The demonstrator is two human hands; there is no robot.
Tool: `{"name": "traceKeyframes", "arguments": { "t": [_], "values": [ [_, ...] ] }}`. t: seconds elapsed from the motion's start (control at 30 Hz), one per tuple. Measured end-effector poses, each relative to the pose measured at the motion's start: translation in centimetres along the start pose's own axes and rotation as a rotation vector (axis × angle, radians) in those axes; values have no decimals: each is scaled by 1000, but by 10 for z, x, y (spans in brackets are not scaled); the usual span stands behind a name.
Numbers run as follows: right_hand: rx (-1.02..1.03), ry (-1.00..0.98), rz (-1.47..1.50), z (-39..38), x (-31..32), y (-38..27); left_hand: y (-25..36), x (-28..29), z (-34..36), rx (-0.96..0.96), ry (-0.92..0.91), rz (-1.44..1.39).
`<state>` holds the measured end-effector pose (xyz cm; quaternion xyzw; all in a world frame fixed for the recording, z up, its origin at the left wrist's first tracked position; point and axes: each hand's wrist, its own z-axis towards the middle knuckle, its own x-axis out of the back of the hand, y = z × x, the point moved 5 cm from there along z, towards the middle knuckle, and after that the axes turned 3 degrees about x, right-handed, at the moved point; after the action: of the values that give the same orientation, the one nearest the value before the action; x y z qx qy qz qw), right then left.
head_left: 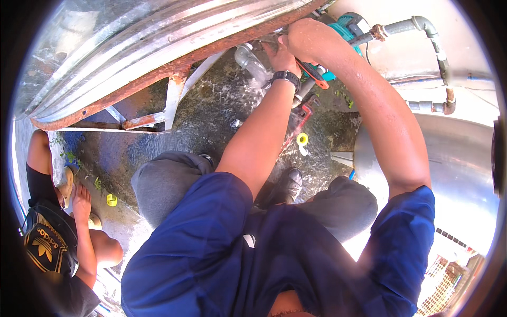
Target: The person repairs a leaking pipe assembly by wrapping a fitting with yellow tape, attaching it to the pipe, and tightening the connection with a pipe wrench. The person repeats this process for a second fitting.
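My left hand (282, 57), with a dark watch on its wrist, reaches to the pipework under the tank's rusty rim. Its fingers curl round something I cannot make out. Beside it, my right hand (310, 40) is bent sharply down, its fingers hidden behind the wrist. A tool with a red-orange handle (315, 77) sticks out below the hands; which hand touches it is hidden. Close behind is a teal water pump (346, 27). Water splashes by a grey pipe elbow (245, 55). A red pipe wrench (303, 115) lies on the wet floor near a yellow tape roll (302, 139).
A corrugated metal tank (158, 47) on a rusty white stand (174, 98) fills the upper left. Grey pipes (435, 45) run along the right wall near a shiny steel tank (433, 158). Another person (79, 227) crouches at left beside a yellow ring (111, 200).
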<state>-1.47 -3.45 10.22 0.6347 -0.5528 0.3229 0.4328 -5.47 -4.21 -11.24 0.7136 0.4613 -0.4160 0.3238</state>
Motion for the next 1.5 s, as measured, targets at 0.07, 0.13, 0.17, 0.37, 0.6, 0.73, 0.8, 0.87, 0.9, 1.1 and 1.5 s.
{"name": "traceKeyframes", "arguments": {
  "t": [0.07, 0.13, 0.17, 0.37, 0.6, 0.73, 0.8, 0.87, 0.9, 1.1, 1.5],
  "values": [
    [-43, 18, 29, 4, -3, 1, 0, 0, 1, -32, -33, -15],
    [-54, -16, 41, 8, -9, 4, 0, 3, 4, -53, -65, 26],
    [-42, -57, 38, 11, -13, 4, -1, 4, 6, -34, -65, 66],
    [-4, -144, -67, 22, -15, 0, 8, -4, -4, -91, -227, 200],
    [228, 13, -101, 20, -9, 2, 1, -9, -11, -92, -111, 118],
    [162, 104, -283, 34, -14, 2, -8, -2, -3, -54, -94, 153],
    [184, -44, -290, 34, -19, 2, -7, -2, -1, -57, -105, 156],
    [83, 64, -295, 24, -7, 6, -2, -8, -5, -118, -207, 108],
    [2, 180, -293, 14, -2, 1, -2, -7, -7, -79, -151, 140],
    [213, 44, -390, -17, 45, 27, -22, -4, -40, 74, 147, 266],
    [300, 443, -189, -33, 25, 41, -38, -1, -44, 113, 112, 329]
  ]
}}
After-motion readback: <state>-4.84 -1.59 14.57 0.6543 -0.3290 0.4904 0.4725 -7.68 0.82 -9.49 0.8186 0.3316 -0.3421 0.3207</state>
